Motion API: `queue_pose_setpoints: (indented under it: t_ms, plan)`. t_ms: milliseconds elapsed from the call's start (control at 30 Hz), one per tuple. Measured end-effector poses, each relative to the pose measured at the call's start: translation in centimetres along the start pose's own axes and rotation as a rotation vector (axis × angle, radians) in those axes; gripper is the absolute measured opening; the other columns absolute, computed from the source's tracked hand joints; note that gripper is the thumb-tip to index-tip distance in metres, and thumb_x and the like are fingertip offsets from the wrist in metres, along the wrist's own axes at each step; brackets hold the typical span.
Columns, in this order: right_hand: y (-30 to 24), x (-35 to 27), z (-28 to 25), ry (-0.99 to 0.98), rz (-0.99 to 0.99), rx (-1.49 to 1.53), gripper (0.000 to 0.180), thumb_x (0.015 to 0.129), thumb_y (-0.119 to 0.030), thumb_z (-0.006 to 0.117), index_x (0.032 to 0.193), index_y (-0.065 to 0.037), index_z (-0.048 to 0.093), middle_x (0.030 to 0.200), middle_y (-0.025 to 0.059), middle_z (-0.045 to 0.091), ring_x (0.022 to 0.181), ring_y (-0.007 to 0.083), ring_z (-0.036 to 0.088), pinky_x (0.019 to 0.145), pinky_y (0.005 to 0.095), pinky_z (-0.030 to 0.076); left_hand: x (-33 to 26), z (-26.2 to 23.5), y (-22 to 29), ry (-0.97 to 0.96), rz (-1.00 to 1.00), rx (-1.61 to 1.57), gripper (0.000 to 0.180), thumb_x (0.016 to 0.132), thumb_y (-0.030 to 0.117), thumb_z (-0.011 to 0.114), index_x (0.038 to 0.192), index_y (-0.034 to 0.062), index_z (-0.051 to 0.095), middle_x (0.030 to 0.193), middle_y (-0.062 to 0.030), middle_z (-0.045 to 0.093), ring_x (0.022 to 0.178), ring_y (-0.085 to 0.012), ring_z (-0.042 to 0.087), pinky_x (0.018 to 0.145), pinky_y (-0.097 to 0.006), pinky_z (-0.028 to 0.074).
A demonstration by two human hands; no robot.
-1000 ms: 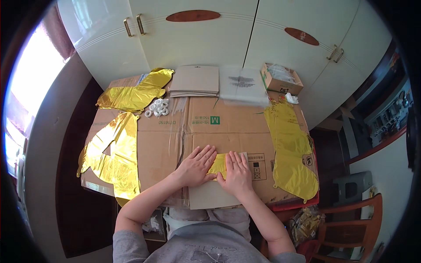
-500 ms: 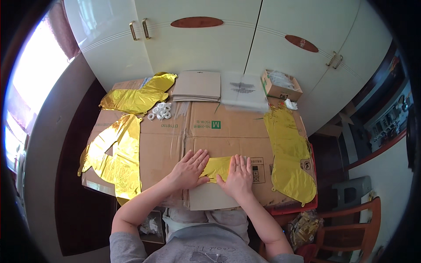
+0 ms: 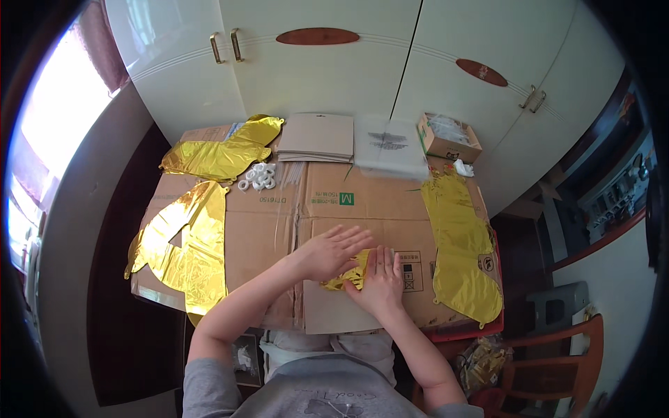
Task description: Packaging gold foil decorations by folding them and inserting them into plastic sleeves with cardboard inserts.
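A folded piece of gold foil (image 3: pixel 357 272), which looks like a flattened foil balloon, lies on a grey-beige card sheet (image 3: pixel 334 311) at the near middle of the cardboard-covered table. My right hand (image 3: pixel 381 284) rests flat on the foil's right part, fingers stretched out and pointing away from me. My left hand (image 3: pixel 329 253) is open over its left and far side, with the fingers pointing to the right; whether it touches the foil I cannot tell. Part of the foil is hidden under both hands.
Flat gold foil balloons lie at the left (image 3: pixel 203 258), far left (image 3: pixel 216 155) and right (image 3: pixel 458 237). Along the back are white rings (image 3: pixel 259 177), clear straws (image 3: pixel 291 174), stacked card sheets (image 3: pixel 316 139), clear plastic bags (image 3: pixel 387 157) and an open box (image 3: pixel 449 146). A wooden chair (image 3: pixel 592 355) stands at right.
My left hand has lifted off the foil's left side and moved right and away, its fingers swinging rightward. The right hand stays in place. The foil shows more wrinkles.
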State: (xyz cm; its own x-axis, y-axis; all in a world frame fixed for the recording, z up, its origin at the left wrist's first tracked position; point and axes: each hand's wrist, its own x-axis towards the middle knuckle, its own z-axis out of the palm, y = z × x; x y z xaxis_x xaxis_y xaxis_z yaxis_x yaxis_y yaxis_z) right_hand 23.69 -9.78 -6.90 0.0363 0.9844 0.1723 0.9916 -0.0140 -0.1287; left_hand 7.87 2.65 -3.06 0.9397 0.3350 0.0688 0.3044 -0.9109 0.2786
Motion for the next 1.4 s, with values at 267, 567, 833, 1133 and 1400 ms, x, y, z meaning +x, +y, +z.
queue_pose_setpoints:
  t_ms: [267, 567, 833, 1133, 1400]
  plan:
    - [0.3, -0.6, -0.3, -0.093, 0.029, 0.008, 0.085, 0.091, -0.056, 0.048, 0.141, 0.011, 0.037, 0.149, 0.0270, 0.037, 0.145, 0.0373, 0.024, 0.119, 0.0525, 0.010, 2.0, 3.8, -1.0, -0.058, 0.192, 0.100, 0.065, 0.101, 0.052, 0.030, 0.154, 0.0141, 0.024, 0.159, -0.0030, 0.028, 0.148, -0.0277, 0.021, 0.120, -0.050, 0.012]
    - [2.6, -1.6, 0.0, -0.201, 0.015, 0.034, 0.071, 0.097, -0.045, 0.042, 0.149, 0.001, 0.028, 0.158, 0.0162, 0.024, 0.149, 0.0321, 0.014, 0.118, 0.0576, 0.009, 1.9, 3.4, -1.1, -0.057, 0.228, 0.229, 0.076, 0.095, 0.061, 0.034, 0.154, 0.0146, 0.024, 0.159, -0.0014, 0.027, 0.148, -0.0265, 0.019, 0.120, -0.052, 0.009]
    - [3.3, -6.6, -3.8, -0.055, -0.310, 0.198, 0.070, 0.088, -0.042, 0.062, 0.142, -0.003, 0.042, 0.150, 0.0148, 0.037, 0.143, 0.0329, 0.030, 0.114, 0.0590, 0.022, 2.0, 2.9, -0.8, -0.040, 0.269, 0.187, 0.058, 0.094, 0.062, 0.040, 0.148, 0.0399, 0.037, 0.158, -0.0025, 0.030, 0.147, -0.0352, 0.019, 0.116, -0.061, 0.013]
    - [1.0, -8.0, -2.7, 0.203, -0.683, 0.068, 0.035, 0.086, -0.023, 0.061, 0.116, -0.005, 0.064, 0.118, 0.0080, 0.065, 0.113, 0.0249, 0.060, 0.101, 0.0420, 0.046, 2.1, 2.8, -1.0, -0.031, 0.285, 0.167, 0.053, 0.096, 0.059, 0.040, 0.146, 0.0438, 0.038, 0.158, -0.0016, 0.029, 0.147, -0.0365, 0.019, 0.116, -0.061, 0.012]
    - [0.8, -7.4, -5.0, 0.177, -0.632, -0.031, 0.032, 0.084, -0.017, 0.058, 0.114, -0.006, 0.066, 0.114, 0.0076, 0.066, 0.108, 0.0230, 0.063, 0.096, 0.0384, 0.050, 2.2, 3.0, -1.1, -0.033, 0.271, 0.147, 0.054, 0.096, 0.061, 0.037, 0.147, 0.0423, 0.038, 0.159, -0.0018, 0.028, 0.147, -0.0358, 0.018, 0.116, -0.061, 0.011]
